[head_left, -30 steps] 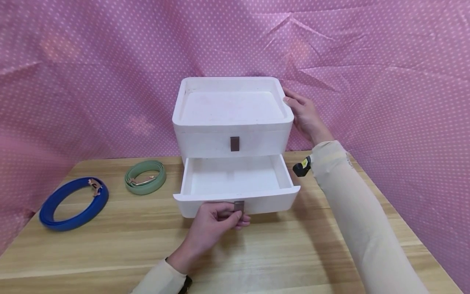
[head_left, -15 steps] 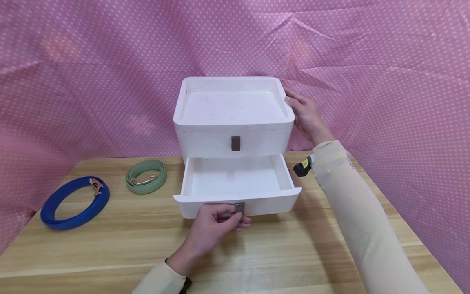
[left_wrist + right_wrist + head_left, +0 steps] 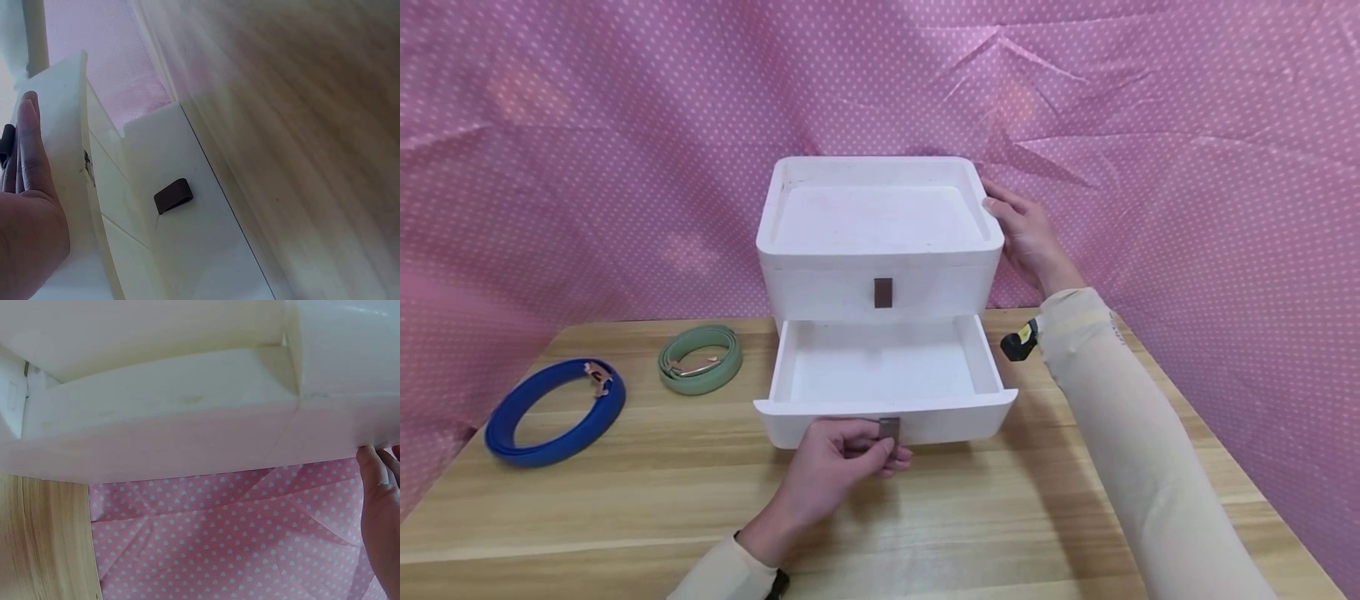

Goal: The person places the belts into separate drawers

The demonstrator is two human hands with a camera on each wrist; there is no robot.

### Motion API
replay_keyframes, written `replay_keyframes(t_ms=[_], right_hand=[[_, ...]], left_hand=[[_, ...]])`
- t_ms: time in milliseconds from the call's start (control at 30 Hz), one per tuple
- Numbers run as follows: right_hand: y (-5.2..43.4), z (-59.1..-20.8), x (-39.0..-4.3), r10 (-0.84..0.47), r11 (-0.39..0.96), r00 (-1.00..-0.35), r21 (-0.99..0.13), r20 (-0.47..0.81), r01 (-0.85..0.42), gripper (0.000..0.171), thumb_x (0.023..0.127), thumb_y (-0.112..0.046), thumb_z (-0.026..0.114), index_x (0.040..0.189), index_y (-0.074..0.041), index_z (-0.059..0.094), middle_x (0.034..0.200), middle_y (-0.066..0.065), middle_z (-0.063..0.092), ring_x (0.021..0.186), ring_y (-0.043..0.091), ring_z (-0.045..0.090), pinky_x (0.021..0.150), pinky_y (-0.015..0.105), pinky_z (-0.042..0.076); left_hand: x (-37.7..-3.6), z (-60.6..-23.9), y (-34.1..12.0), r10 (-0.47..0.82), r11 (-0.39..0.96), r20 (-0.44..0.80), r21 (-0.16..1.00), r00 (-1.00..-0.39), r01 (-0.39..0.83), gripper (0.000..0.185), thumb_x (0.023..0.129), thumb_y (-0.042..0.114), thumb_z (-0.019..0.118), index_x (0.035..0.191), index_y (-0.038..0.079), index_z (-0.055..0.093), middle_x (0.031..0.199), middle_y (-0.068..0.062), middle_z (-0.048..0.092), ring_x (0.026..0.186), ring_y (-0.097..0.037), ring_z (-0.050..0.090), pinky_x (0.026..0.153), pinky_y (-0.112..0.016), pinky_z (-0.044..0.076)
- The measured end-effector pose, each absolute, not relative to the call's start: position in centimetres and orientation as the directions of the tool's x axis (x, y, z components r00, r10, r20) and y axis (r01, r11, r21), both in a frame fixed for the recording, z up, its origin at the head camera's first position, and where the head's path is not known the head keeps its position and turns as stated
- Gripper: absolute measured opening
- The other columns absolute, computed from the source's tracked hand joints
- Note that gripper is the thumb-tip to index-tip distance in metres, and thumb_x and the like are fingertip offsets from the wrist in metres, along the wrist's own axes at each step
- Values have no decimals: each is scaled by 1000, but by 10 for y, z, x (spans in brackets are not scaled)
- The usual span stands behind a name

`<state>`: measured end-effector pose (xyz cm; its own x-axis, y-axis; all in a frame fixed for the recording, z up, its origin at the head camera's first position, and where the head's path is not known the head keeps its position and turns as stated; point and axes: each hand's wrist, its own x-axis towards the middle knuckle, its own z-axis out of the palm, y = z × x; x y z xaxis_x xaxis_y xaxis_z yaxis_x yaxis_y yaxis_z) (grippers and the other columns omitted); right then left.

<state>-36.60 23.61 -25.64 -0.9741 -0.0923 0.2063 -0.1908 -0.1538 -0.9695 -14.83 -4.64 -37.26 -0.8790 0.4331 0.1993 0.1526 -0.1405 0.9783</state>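
A white two-drawer box (image 3: 880, 283) stands at the back middle of the wooden table (image 3: 625, 500). Its lower drawer (image 3: 883, 362) is pulled out and shows a bare white inside. My left hand (image 3: 868, 446) pinches the small brown tab (image 3: 889, 427) on that drawer's front. The upper drawer is closed, and its brown tab (image 3: 883, 292) (image 3: 173, 195) hangs free. My right hand (image 3: 1022, 233) rests with straight fingers against the box's upper right side. In the right wrist view, its fingertips (image 3: 378, 500) touch the edge of the box (image 3: 187, 406).
A coiled blue belt (image 3: 553, 412) lies at the table's left edge. A smaller coiled green belt (image 3: 700, 360) lies between it and the box. Pink dotted cloth (image 3: 1187, 167) hangs behind and on both sides. Bare wood lies in front of the drawer.
The lower drawer has slid slightly further out toward me, with my left hand still on its tab. My right hand stays on the box's side.
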Motion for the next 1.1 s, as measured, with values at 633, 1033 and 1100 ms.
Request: replay_keyframes(t_ms=[633,1033,1100], right_hand=[[235,-256,-366,-72,-171,-980,-970,187,-173,52,97,-20,64,146,-14,48,150,1,44,132,22,45,95,25,52],[235,-254,-366,-69,-166,-980,-971,186,-172,50,97,-20,65,145,-15,50,149,1,45,132,21,45,99,27,50],[236,-255,-366,-70,-169,-980,-971,185,-171,50,97,-20,64,145,-15,50,149,1,45,132,21,45,98,27,50]], left_hand=[[-145,-374,-48,444,-165,221,973,-868,163,19,93,-3,63,101,-20,63,93,-26,70,87,-37,71,79,-41,60],[-144,-374,-48,443,-164,207,975,-872,148,18,94,-2,63,100,-19,63,94,-26,70,89,-36,71,79,-41,60],[-144,-374,-48,448,-158,191,979,-874,132,16,94,-2,63,99,-18,64,94,-26,70,90,-36,70,80,-40,59]])
